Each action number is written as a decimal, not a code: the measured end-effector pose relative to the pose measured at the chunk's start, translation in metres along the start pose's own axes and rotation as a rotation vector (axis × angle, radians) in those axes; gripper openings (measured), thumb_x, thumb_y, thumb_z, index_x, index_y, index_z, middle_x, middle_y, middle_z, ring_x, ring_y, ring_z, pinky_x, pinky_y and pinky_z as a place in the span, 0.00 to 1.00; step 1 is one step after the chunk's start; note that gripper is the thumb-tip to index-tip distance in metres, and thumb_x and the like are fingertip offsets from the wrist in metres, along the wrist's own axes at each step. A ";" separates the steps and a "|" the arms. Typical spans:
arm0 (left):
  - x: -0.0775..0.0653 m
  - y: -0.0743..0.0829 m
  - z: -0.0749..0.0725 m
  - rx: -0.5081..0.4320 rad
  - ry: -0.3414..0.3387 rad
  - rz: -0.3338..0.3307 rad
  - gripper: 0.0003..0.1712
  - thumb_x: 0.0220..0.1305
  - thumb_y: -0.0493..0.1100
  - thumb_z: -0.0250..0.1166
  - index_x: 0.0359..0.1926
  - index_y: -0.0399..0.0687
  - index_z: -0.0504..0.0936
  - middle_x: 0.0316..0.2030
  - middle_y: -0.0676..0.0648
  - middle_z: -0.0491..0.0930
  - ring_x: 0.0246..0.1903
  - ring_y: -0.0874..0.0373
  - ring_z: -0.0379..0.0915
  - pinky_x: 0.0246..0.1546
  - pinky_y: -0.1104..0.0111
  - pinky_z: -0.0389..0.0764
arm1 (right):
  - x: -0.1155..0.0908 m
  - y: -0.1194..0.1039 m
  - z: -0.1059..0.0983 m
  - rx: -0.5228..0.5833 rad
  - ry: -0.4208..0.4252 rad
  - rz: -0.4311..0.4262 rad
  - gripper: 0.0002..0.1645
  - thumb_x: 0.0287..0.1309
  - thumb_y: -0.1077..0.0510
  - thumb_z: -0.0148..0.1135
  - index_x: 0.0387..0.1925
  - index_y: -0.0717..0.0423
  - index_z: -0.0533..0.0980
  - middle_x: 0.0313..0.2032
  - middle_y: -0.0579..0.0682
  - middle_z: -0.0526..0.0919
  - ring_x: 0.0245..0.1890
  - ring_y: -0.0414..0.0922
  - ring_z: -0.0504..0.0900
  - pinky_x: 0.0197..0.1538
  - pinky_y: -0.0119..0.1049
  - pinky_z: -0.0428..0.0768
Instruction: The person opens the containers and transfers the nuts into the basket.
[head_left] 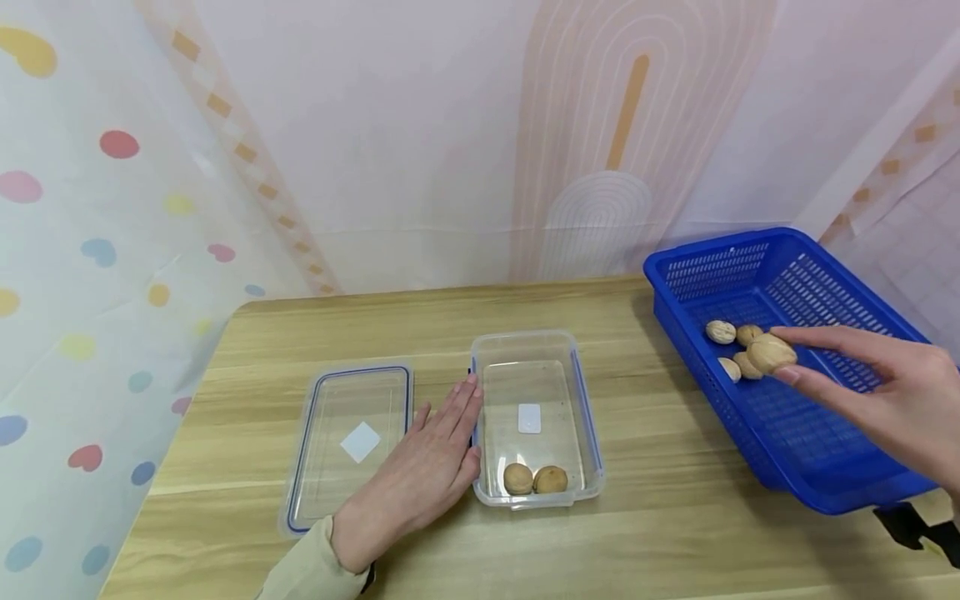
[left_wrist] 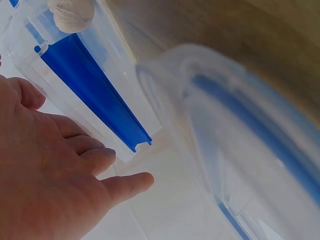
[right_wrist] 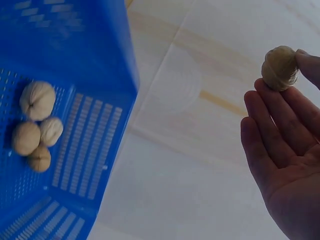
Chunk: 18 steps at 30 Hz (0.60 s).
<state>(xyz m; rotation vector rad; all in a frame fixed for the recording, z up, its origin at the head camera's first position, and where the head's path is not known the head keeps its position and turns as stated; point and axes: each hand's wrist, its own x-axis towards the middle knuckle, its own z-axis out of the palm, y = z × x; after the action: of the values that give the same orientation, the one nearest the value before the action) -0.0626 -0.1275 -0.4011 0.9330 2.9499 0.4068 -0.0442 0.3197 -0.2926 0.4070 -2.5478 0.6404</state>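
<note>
My right hand (head_left: 896, 392) pinches a walnut (head_left: 771, 355) between thumb and fingertips, above the blue basket (head_left: 757, 467). The right wrist view shows that same walnut (right_wrist: 279, 69) at the fingertips, with the palm facing the camera. Several more walnuts (head_left: 722, 332) lie together inside the basket. With straight fingers, my left hand (head_left: 420, 471) rests against the left side of a clear plastic box (head_left: 534, 337). Two walnuts (head_left: 551, 479) sit at the near end of the box. In the left wrist view, a blue side clip (left_wrist: 95, 95) stands beside the fingers.
A clear lid with a blue seal (head_left: 352, 375) lies flat on the wooden table (head_left: 225, 467), left of the box and partly behind my left hand. A patterned cloth (head_left: 420, 150) hangs behind the table. The basket's rim rises high at the right.
</note>
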 end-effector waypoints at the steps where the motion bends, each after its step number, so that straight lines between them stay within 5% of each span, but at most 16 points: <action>1: 0.000 0.000 0.000 0.000 0.000 -0.002 0.38 0.79 0.48 0.50 0.80 0.34 0.53 0.82 0.40 0.45 0.79 0.47 0.46 0.72 0.37 0.59 | 0.001 0.002 -0.001 -0.001 -0.008 0.015 0.24 0.54 0.63 0.78 0.55 0.59 0.85 0.46 0.65 0.88 0.52 0.09 0.63 0.53 0.08 0.61; 4: 0.000 0.001 0.001 -0.007 0.004 -0.004 0.38 0.79 0.47 0.50 0.80 0.34 0.53 0.82 0.41 0.44 0.79 0.47 0.46 0.72 0.38 0.59 | 0.003 0.009 -0.003 0.012 -0.027 0.063 0.22 0.60 0.63 0.75 0.57 0.61 0.83 0.48 0.67 0.87 0.52 0.08 0.61 0.55 0.06 0.57; 8: 0.001 0.001 0.001 -0.013 0.005 -0.002 0.37 0.79 0.47 0.50 0.80 0.34 0.54 0.82 0.41 0.44 0.79 0.47 0.46 0.72 0.38 0.59 | 0.007 0.022 -0.004 0.071 -0.037 0.108 0.21 0.64 0.65 0.70 0.58 0.66 0.82 0.50 0.36 0.86 0.50 0.11 0.67 0.53 0.06 0.60; 11: 0.000 0.001 0.001 -0.011 0.003 -0.007 0.37 0.79 0.47 0.50 0.80 0.35 0.54 0.82 0.41 0.45 0.79 0.48 0.47 0.72 0.38 0.59 | 0.010 0.033 -0.003 0.096 -0.059 0.160 0.21 0.68 0.63 0.68 0.59 0.67 0.80 0.48 0.16 0.73 0.48 0.12 0.68 0.52 0.07 0.60; 14: -0.001 0.001 0.001 -0.014 0.009 -0.008 0.37 0.79 0.47 0.50 0.80 0.35 0.54 0.82 0.41 0.46 0.79 0.48 0.47 0.72 0.38 0.60 | 0.013 0.045 -0.003 0.091 -0.108 0.208 0.22 0.72 0.61 0.64 0.62 0.68 0.77 0.52 0.36 0.83 0.48 0.11 0.64 0.53 0.08 0.58; 18: 0.000 0.000 0.001 -0.017 0.009 -0.008 0.37 0.79 0.47 0.50 0.80 0.35 0.54 0.82 0.42 0.45 0.79 0.49 0.47 0.72 0.38 0.60 | 0.021 0.059 -0.002 0.080 -0.173 0.247 0.23 0.73 0.58 0.63 0.63 0.68 0.76 0.54 0.65 0.82 0.48 0.16 0.69 0.49 0.08 0.59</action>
<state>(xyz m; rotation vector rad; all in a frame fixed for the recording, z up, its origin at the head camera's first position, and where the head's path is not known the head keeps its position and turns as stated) -0.0619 -0.1272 -0.4018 0.9198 2.9523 0.4363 -0.0844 0.3676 -0.3014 0.1818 -2.7703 0.8315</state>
